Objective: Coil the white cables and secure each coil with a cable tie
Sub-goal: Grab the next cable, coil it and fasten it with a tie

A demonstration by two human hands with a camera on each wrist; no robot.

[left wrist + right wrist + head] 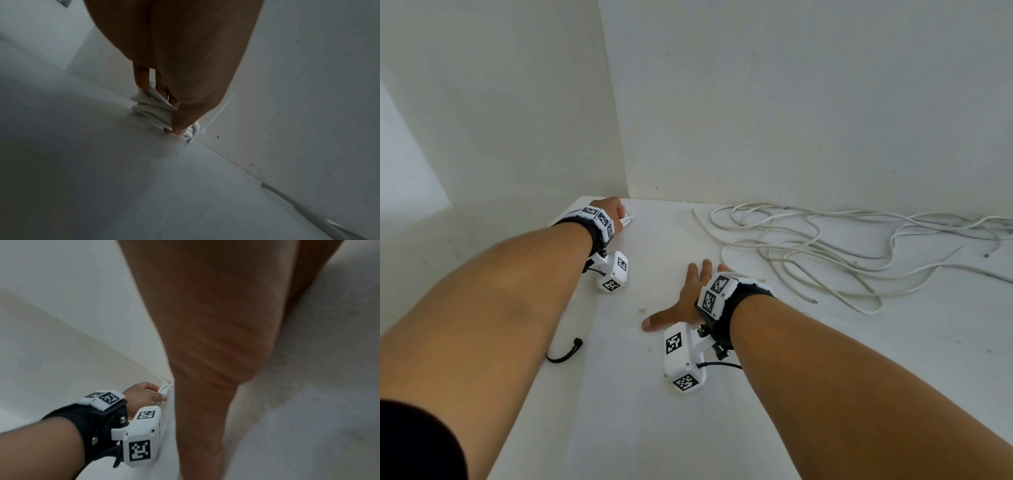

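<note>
My left hand [616, 212] reaches to the far left corner of the white table [640, 428] and grips a small coiled white cable [152, 110] against the wall. A white cable tie [218, 112] is wrapped round that coil, its tail sticking up. In the right wrist view the left hand [144, 394] holds the same coil [164, 390]. My right hand [688, 301] lies flat on the table near the middle, fingers spread, holding nothing. A long loose white cable [825, 246] sprawls in tangled loops at the back right.
White walls [791, 102] close off the table at the back and left, meeting at the corner beside my left hand. A short black strap piece [565, 353] lies near the table's left edge under my left forearm.
</note>
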